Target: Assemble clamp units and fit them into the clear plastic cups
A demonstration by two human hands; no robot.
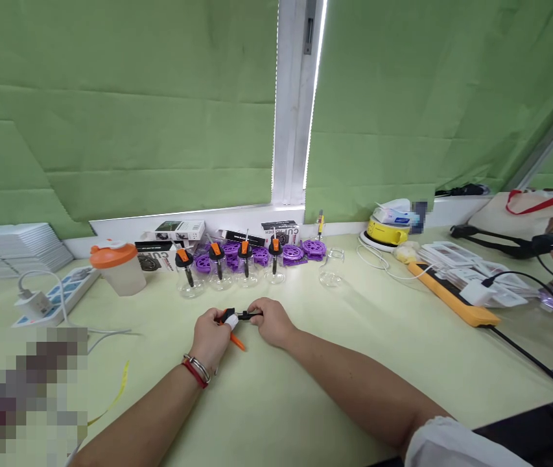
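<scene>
Between my hands lies the black-and-orange bottle top point(228, 313), long axis running left to right: my left hand point(211, 338) curls round its lever end, my right hand point(274, 322) pinches its black stem point(246, 316)

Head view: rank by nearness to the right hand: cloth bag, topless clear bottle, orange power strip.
1. Topless clear bottle: beyond the right hand, slightly right.
2. Orange power strip: farther right.
3. Cloth bag: far right, toward the back.
</scene>
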